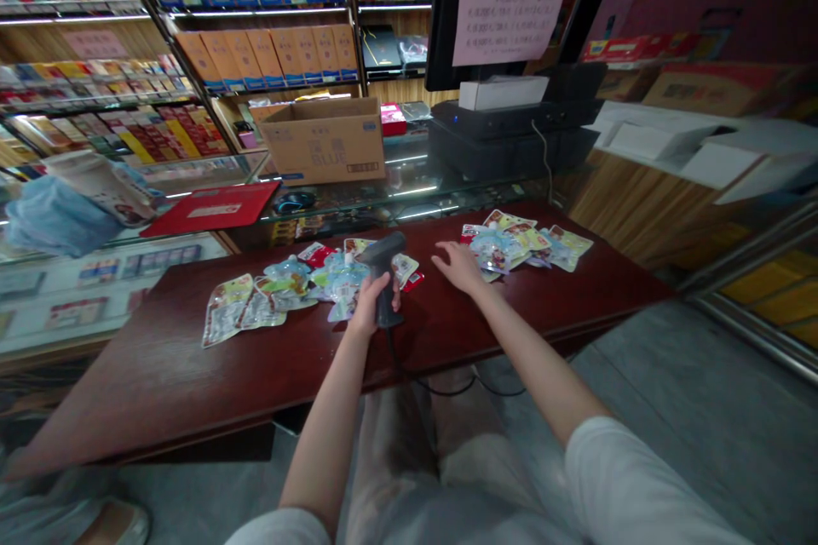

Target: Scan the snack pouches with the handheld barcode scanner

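Note:
My left hand (371,304) is wrapped round the handle of a dark barcode scanner (385,260), held upright with its cord hanging over the table's front edge. Behind and left of it lies a spread of snack packets and spouted pouches (281,285), partly hidden by the scanner. My right hand (458,266) is over the dark red table (422,332), fingers stretched out and apart, holding nothing. Its fingertips are close to the left side of a second pile of pouches and packets (511,243); whether they touch it I cannot tell.
Behind the table runs a glass counter with a cardboard box (323,140), a red folder (214,209), a mouse (294,202) and a monitor (444,21) bearing a paper notice. Blue cloth (64,209) lies at left. Stocked shelves stand behind. Another person's foot (115,521) shows at lower left.

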### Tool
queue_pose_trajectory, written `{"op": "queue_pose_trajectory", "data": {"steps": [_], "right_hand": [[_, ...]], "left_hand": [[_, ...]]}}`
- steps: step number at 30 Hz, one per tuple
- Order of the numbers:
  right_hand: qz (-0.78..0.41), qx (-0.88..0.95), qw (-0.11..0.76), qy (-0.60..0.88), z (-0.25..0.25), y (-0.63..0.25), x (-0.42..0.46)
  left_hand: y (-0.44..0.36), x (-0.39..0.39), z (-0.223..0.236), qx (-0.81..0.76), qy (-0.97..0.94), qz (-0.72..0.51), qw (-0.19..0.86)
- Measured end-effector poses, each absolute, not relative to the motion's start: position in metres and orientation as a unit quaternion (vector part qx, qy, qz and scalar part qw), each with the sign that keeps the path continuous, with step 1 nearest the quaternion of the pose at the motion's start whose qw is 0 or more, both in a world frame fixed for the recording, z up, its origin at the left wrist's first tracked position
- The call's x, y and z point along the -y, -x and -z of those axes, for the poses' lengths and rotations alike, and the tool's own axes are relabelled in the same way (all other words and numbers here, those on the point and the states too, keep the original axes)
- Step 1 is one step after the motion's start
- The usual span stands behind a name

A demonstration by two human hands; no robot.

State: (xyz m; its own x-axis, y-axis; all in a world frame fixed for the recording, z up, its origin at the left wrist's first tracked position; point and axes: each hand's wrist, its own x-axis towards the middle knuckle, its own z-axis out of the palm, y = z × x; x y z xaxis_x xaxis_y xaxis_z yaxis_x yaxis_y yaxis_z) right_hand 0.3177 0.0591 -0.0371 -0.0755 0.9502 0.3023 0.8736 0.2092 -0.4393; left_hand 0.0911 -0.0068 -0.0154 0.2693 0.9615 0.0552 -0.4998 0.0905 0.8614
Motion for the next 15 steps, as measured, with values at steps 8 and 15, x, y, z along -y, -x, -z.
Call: {"op": "queue_pose_trajectory", "data": {"steps": [8,15], "right_hand": [[-0.158,0.718,0.264,0.624,0.056,-0.248,-0.082],[-0.225,0.641,0.424,0.600,0.059,-0.301,-0.085]], "left_hand": [[-0.091,0.007,0.012,-0.309,-0.407,-0.536,0.672],[-0.094,0.008,0.015,-0.279,-0.427,-0.534,0.674]]}}
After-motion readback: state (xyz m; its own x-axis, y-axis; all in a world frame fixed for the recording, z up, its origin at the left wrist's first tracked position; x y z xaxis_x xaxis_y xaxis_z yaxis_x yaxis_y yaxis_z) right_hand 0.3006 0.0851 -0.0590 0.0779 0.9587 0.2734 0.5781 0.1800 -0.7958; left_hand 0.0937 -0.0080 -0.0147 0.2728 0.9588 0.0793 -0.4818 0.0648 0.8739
